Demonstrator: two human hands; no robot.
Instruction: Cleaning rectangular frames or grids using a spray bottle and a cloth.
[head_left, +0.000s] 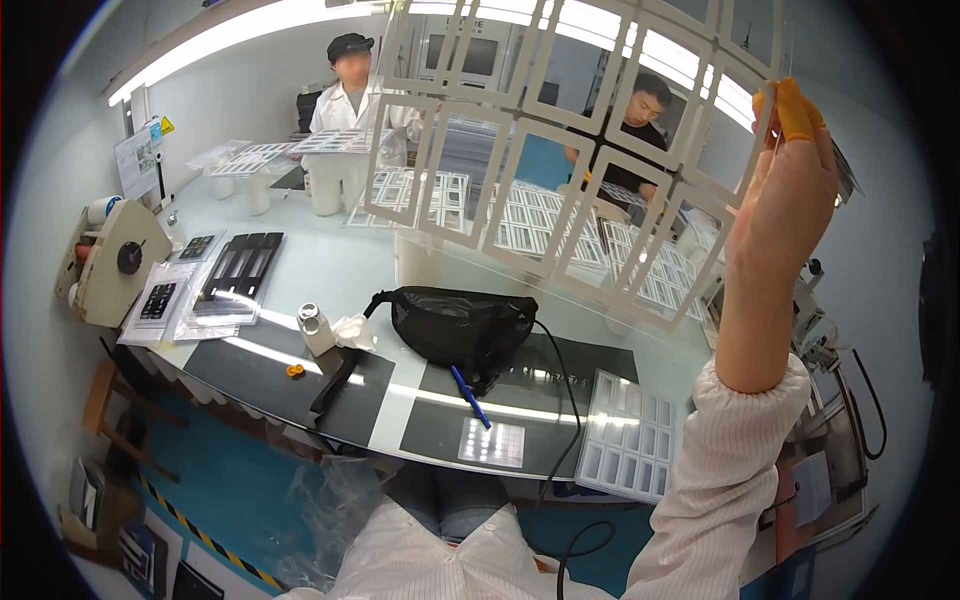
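My right hand (785,205) is raised at the upper right, with orange finger covers (797,110) on some fingertips. Its fingers pinch the right edge of a large clear sheet (553,130) patterned with rows of white rectangular frames. The sheet is held up and tilted above the table, and the room shows through it. My left hand does not show. Below the sheet lies a black pouch (455,320) with a strap and a cable beside it. Near the pouch's front rests a blue pen (470,398).
A flat panel of pale rectangles (628,440) lies at the table's right front edge. Left of the pouch are a small metallic can (315,330), crumpled tissue (355,332) and black panels (240,270). Framed sheets (340,142) rest on white supports farther back. Two people (350,95) work across the table.
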